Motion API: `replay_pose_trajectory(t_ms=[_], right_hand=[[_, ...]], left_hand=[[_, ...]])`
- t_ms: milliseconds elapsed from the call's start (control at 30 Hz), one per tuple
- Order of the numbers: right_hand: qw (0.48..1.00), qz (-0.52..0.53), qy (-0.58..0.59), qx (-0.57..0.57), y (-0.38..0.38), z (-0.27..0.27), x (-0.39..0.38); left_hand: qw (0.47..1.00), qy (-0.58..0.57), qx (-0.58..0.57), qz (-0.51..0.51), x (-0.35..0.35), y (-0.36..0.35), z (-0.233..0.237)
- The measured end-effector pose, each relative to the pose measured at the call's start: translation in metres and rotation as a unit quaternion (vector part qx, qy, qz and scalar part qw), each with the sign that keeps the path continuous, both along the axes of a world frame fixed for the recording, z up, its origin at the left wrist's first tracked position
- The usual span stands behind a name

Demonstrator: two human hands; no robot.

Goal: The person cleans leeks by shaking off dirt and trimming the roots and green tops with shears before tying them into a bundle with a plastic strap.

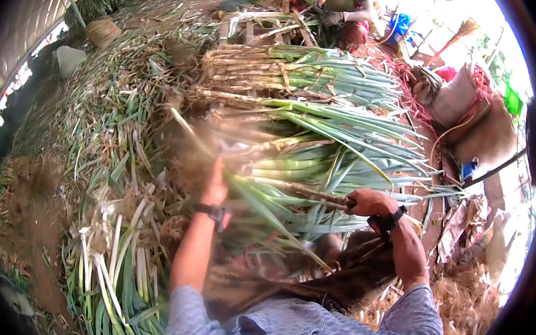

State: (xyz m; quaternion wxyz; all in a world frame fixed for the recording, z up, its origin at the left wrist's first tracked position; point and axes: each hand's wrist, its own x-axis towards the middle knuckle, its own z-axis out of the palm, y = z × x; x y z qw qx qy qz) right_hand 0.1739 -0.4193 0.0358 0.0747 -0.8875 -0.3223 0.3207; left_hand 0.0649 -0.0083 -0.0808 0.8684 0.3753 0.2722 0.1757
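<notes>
My left hand (216, 184) is closed around a large green onion (190, 130). Its pale stem points up and left, its leaves trail down toward my lap, and motion blurs it. My right hand (371, 201) is wrapped around the dark end of a thin brown stick-like piece (309, 191), which slants up and left over the pile. I cannot tell what this piece is. Just beyond both hands lies a broad pile of green onions (330, 84), roots to the left and leaves to the right.
Trimmed green onions (112, 281) lie on the ground at lower left, among loose leaf scraps (114, 109). Another person (344, 3) works at the top. Sacks (454, 98) and pink twine (407, 85) are on the right. A dark cloth (348, 273) covers my lap.
</notes>
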Motion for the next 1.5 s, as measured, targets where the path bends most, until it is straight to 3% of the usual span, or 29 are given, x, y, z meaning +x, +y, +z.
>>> replay_pose_trajectory(t_ms=[67,200,267,333,433,567,667,800,833,900,1000,1100,1167,1233,1333,1467,1500], right_hand=[[0.998,-0.016,-0.050,0.032,-0.002,0.000,-0.006],[0.990,-0.045,-0.104,0.080,0.021,0.007,-0.034],[0.988,0.023,-0.128,0.085,0.026,0.000,-0.050],[0.989,0.062,-0.127,0.051,0.028,-0.012,-0.055],[0.989,0.061,-0.128,0.034,0.031,-0.023,-0.056],[0.988,0.048,-0.130,0.061,0.036,-0.034,-0.050],[0.987,0.036,-0.120,0.103,0.046,-0.032,-0.045],[0.991,0.012,-0.082,0.106,0.058,-0.023,-0.040],[0.992,0.020,-0.079,0.101,0.058,-0.025,-0.039],[0.993,0.036,-0.072,0.090,0.058,-0.031,-0.039],[0.995,0.040,-0.067,0.068,0.055,-0.036,-0.037],[0.994,0.031,-0.071,0.071,0.055,-0.035,-0.036],[0.996,0.026,-0.063,0.064,0.056,-0.034,-0.039],[0.995,0.037,-0.061,0.070,0.061,-0.033,-0.039],[0.992,0.045,-0.080,0.085,0.073,-0.040,-0.035],[0.989,0.057,-0.086,0.101,0.098,-0.025,-0.039],[0.989,0.053,-0.089,0.104,0.104,-0.026,-0.038]], left_hand=[[0.997,0.030,0.005,-0.070,-0.005,-0.014,-0.035],[0.991,0.039,0.012,-0.125,0.001,-0.044,-0.039],[0.992,-0.026,-0.049,-0.110,0.011,-0.044,-0.063],[0.988,-0.073,-0.087,-0.108,0.015,-0.049,-0.065],[0.997,-0.034,-0.009,-0.066,0.015,-0.053,-0.067],[0.994,0.016,-0.048,-0.096,0.006,-0.059,-0.033],[0.990,-0.050,-0.009,-0.130,0.003,-0.061,-0.036],[0.962,-0.021,0.143,-0.232,-0.006,-0.073,-0.076],[0.959,0.032,0.145,-0.242,-0.013,-0.079,-0.078],[0.928,0.118,0.182,-0.302,-0.020,-0.078,-0.072],[0.856,0.111,0.366,-0.348,-0.022,-0.059,-0.073],[0.692,0.210,0.653,-0.226,-0.031,-0.061,-0.016],[0.699,0.206,0.681,-0.080,-0.034,-0.058,0.014],[0.762,0.138,0.632,0.008,-0.031,-0.052,0.016],[0.729,0.090,0.675,0.071,-0.019,-0.045,-0.012],[0.888,0.115,0.442,-0.060,-0.012,-0.048,-0.033],[0.890,0.125,0.435,-0.046,-0.009,-0.049,-0.030]])
